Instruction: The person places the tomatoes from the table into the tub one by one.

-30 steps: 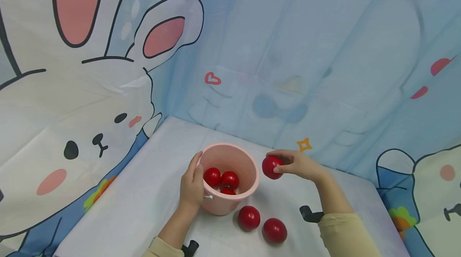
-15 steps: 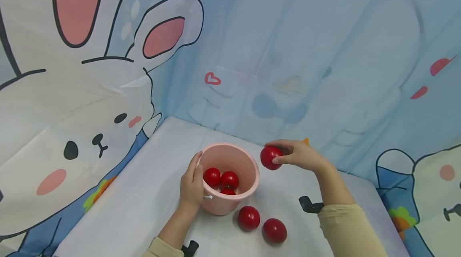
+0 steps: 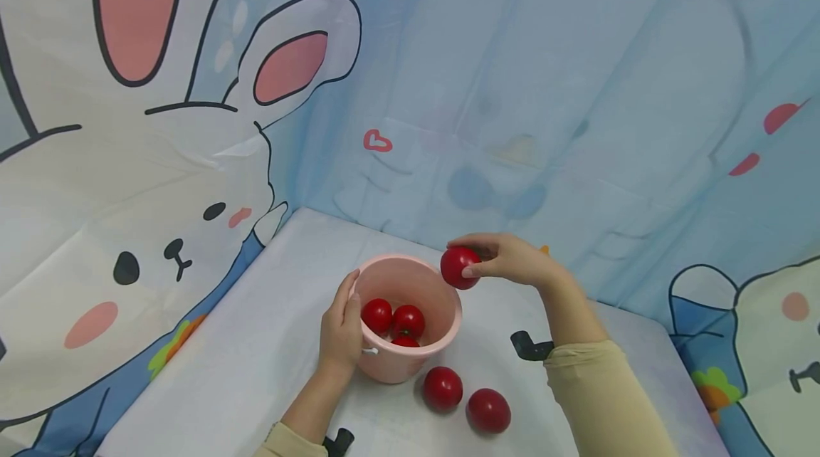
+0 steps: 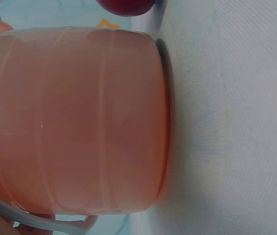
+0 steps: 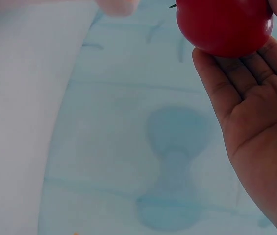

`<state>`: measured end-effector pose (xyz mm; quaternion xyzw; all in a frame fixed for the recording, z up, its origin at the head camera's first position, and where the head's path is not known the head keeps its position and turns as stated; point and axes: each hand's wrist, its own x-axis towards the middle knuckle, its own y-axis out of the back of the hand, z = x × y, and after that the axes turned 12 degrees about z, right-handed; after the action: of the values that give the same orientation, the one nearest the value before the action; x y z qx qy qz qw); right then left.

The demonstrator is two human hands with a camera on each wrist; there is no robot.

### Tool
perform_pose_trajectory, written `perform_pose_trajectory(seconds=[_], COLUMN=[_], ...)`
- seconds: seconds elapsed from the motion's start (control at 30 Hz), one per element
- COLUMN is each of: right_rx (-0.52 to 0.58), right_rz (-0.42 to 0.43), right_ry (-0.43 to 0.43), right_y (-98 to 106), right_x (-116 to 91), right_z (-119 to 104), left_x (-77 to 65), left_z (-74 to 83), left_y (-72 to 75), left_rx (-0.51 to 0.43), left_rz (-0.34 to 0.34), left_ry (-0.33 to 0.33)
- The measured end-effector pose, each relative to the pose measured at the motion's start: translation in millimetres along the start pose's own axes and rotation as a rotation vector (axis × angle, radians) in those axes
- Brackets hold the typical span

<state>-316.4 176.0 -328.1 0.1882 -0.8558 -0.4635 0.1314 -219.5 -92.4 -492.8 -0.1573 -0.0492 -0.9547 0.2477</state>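
A pink bucket (image 3: 392,368) stands upright on the white-covered table, with three red tomatoes (image 3: 408,319) inside, one partly hidden by the near wall. My left hand (image 3: 342,332) grips the bucket's left side at the rim; the left wrist view shows the bucket wall (image 4: 79,122) and pale handle (image 4: 40,223) close up. Another tomato (image 3: 458,267) is in my right hand (image 3: 509,258), pinched between thumb and fingers, at the bucket's far right rim. From the right wrist, this tomato (image 5: 224,24) shows a small dark stem.
Two more tomatoes lie on the table at the bucket's near right: one tomato (image 3: 443,388) close to its base, the other tomato (image 3: 489,411) farther right. A blue cartoon-printed curtain (image 3: 448,87) rises behind the table (image 3: 269,300).
My right hand has lifted the tomato and carried it leftward, from beside the bucket to its far right rim. The left hand and the bucket have stayed put.
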Motion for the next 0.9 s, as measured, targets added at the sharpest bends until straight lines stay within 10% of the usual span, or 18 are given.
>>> perform_pose_trajectory(seconds=[0.9], right_rx=[-0.001], right_rz=[-0.145], right_ry=[0.088], right_y=[-39], right_x=[50], right_z=[-58], left_x=[2.3], left_z=[-4.3], left_y=[0.6], left_rx=[-0.013], left_rz=[-0.011], left_ry=[0.000])
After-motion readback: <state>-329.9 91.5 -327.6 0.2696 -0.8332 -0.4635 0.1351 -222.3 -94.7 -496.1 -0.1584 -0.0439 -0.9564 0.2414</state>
